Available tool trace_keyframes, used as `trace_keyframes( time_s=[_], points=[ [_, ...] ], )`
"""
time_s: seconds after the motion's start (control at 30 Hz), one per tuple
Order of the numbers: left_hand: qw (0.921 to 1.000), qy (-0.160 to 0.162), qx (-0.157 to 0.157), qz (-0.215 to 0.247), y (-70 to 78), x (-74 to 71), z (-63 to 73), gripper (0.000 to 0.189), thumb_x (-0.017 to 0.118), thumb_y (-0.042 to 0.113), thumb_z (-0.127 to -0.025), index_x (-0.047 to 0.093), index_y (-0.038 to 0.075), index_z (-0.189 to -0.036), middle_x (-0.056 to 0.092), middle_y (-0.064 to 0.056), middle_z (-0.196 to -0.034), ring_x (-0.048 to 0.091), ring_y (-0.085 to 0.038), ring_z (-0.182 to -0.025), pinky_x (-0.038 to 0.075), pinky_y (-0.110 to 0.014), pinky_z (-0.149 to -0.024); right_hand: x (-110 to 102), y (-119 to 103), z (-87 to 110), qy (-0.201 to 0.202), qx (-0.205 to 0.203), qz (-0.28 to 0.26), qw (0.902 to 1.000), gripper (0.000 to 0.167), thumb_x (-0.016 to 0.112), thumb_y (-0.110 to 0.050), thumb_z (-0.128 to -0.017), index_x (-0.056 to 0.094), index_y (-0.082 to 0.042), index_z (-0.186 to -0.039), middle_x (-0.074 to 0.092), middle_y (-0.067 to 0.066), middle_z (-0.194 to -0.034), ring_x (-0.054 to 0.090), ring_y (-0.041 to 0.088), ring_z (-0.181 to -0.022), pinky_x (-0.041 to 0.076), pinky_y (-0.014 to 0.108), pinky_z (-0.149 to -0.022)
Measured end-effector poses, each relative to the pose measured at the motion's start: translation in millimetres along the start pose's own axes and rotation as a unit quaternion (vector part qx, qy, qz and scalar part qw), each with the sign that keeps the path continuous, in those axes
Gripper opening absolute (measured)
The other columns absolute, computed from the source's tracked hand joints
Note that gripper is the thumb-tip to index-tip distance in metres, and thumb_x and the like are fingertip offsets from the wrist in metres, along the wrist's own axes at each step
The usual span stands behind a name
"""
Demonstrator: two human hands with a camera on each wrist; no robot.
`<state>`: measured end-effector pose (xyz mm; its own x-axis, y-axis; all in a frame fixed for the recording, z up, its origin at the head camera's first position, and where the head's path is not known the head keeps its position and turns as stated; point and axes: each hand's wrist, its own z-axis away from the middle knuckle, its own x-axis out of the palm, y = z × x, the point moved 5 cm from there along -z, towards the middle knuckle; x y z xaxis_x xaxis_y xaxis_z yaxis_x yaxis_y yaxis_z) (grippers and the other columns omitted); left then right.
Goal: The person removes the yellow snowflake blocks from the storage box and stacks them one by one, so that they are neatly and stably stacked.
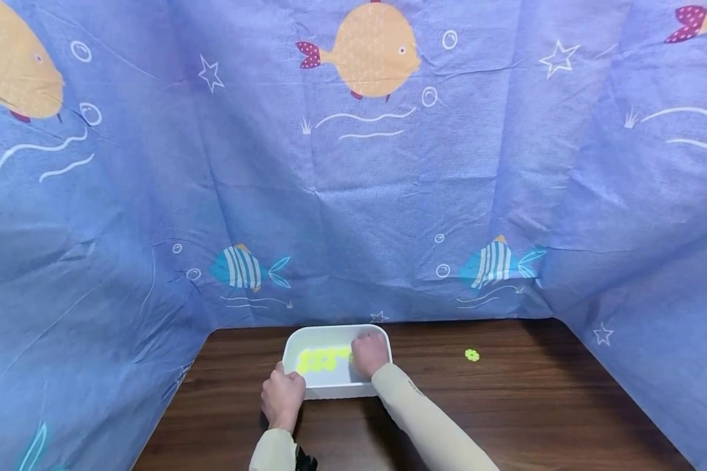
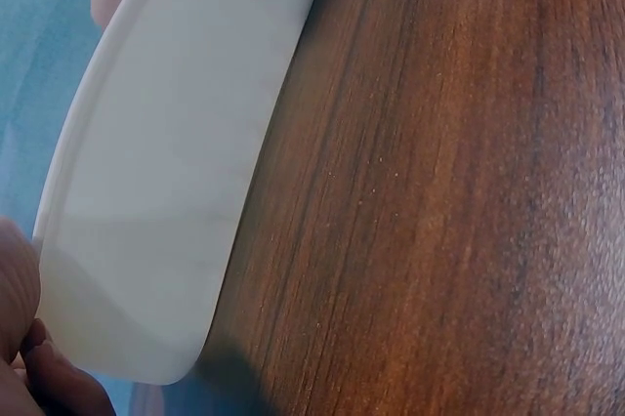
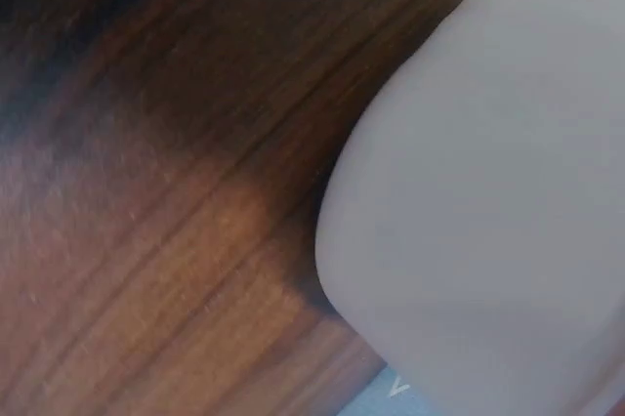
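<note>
A white rectangular plastic bin (image 1: 338, 391) sits on the table, with several bright yellow-green pieces (image 1: 318, 360) lying in it, mostly toward its left side. My left hand (image 1: 283, 397) grips the bin's front left corner; in the left wrist view its thumb and fingers (image 2: 63, 377) close around the rim. Inside the bin, at the right end, is my right hand (image 1: 369, 354), knuckles up and fingers bent downward. A bit of yellow-green shows beside those fingers, but I cannot tell whether they hold it. The right wrist view is mostly filled by the bin's outer wall (image 3: 479, 182).
One yellow-green flower-shaped piece (image 1: 472, 354) lies on the dark wooden table (image 1: 542, 405), to the right of the bin. Behind the table and along both sides hangs a blue curtain (image 1: 353, 216) printed with fish.
</note>
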<state>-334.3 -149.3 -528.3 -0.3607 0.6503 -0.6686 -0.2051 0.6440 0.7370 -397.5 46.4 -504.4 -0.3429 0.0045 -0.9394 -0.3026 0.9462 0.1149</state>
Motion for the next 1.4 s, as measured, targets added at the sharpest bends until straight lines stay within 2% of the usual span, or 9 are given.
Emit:
trace_keyframes(
  time_s=[0.07, 0.13, 0.4, 0.67, 0.8, 1.0, 1.13, 1.3, 1.4],
  points=[
    [1.0000, 0.001, 0.002, -0.002, 1.1, -0.2, -0.8, 0.053, 0.045, 0.011, -0.092, 0.049, -0.014, -0.139, 0.061, -0.041, -0.123, 0.063, -0.038, -0.076, 0.053, -0.053, -0.069, 3, -1, -0.3, -0.022, 0.009, 0.028, 0.9993, 0.007, 0.070, -0.019, -0.080, 0.072, -0.015, -0.075, 0.068, 0.002, -0.076, 0.060, 0.022, -0.080, 0.047, 0.038, -0.082],
    [1.0000, 0.000, 0.000, -0.002, 2.0, 0.0, -0.5, 0.053, 0.045, 0.011, -0.092, 0.049, -0.014, -0.138, 0.060, -0.041, -0.124, 0.063, -0.039, -0.078, 0.053, -0.054, -0.071, 5, -2, 0.1, -0.039, 0.017, 0.030, 0.9986, 0.006, 0.070, -0.019, -0.080, 0.072, -0.014, -0.077, 0.069, 0.003, -0.079, 0.059, 0.022, -0.083, 0.046, 0.039, -0.083],
    [1.0000, -0.004, -0.004, 0.000, 2.9, 2.5, 0.7, 0.053, 0.046, 0.011, -0.092, 0.049, -0.014, -0.139, 0.061, -0.041, -0.123, 0.062, -0.036, -0.074, 0.052, -0.053, -0.071, 8, -1, 2.7, -0.041, 0.026, -0.015, 0.9987, 0.007, 0.071, -0.018, -0.075, 0.068, -0.012, -0.073, 0.068, 0.006, -0.073, 0.062, 0.024, -0.074, 0.050, 0.038, -0.075],
    [0.9999, -0.011, -0.013, 0.001, 0.6, 0.9, -0.1, 0.054, 0.047, 0.011, -0.093, 0.047, -0.015, -0.140, 0.059, -0.041, -0.126, 0.063, -0.039, -0.080, 0.052, -0.057, -0.078, -3, -6, 1.9, -0.088, 0.033, -0.035, 0.9950, 0.016, 0.074, -0.021, -0.073, 0.062, -0.012, -0.067, 0.066, 0.006, -0.069, 0.063, 0.025, -0.069, 0.052, 0.040, -0.070],
    [0.9998, -0.011, -0.016, -0.006, 1.2, 0.6, -0.6, 0.054, 0.048, 0.011, -0.091, 0.049, -0.014, -0.139, 0.060, -0.041, -0.123, 0.064, -0.041, -0.081, 0.052, -0.057, -0.076, -2, -7, 2.5, -0.066, 0.037, -0.038, 0.9964, 0.015, 0.074, -0.020, -0.072, 0.062, -0.013, -0.066, 0.067, 0.006, -0.069, 0.064, 0.025, -0.068, 0.051, 0.041, -0.069],
    [0.9998, -0.011, -0.014, -0.012, 1.3, -0.3, -1.7, 0.054, 0.048, 0.012, -0.091, 0.050, -0.013, -0.139, 0.061, -0.041, -0.122, 0.064, -0.043, -0.082, 0.052, -0.057, -0.074, -2, -7, 4.1, -0.017, 0.031, -0.042, 0.9985, 0.025, 0.078, -0.017, -0.068, 0.054, -0.014, -0.059, 0.063, 0.005, -0.063, 0.061, 0.025, -0.061, 0.050, 0.041, -0.063],
    [0.9999, -0.009, -0.009, -0.009, 0.6, -0.4, -1.8, 0.054, 0.047, 0.012, -0.091, 0.049, -0.013, -0.139, 0.060, -0.041, -0.123, 0.063, -0.042, -0.081, 0.051, -0.057, -0.076, -5, -6, 5.3, -0.015, 0.029, -0.048, 0.9983, 0.030, 0.076, -0.015, -0.072, 0.050, -0.015, -0.057, 0.058, 0.004, -0.059, 0.055, 0.021, -0.055, 0.050, 0.039, -0.059],
    [0.9999, -0.004, -0.009, -0.007, 0.4, -1.1, -1.0, 0.055, 0.046, 0.012, -0.091, 0.049, -0.013, -0.140, 0.059, -0.042, -0.125, 0.063, -0.043, -0.083, 0.051, -0.058, -0.077, -19, -1, 3.2, -0.027, 0.001, -0.113, 0.9932, 0.029, 0.076, -0.011, -0.077, 0.056, -0.014, -0.056, 0.057, -0.001, -0.056, 0.050, 0.015, -0.052, 0.048, 0.035, -0.053],
    [0.9999, -0.009, -0.008, -0.007, 1.8, -0.8, -0.4, 0.055, 0.046, 0.013, -0.092, 0.049, -0.013, -0.140, 0.059, -0.042, -0.125, 0.063, -0.042, -0.082, 0.051, -0.058, -0.078, -29, 14, -0.1, -0.033, -0.009, -0.194, 0.9804, 0.019, 0.078, -0.013, -0.081, 0.068, -0.015, -0.065, 0.066, -0.004, -0.064, 0.056, 0.011, -0.059, 0.050, 0.031, -0.059]
  ],
)
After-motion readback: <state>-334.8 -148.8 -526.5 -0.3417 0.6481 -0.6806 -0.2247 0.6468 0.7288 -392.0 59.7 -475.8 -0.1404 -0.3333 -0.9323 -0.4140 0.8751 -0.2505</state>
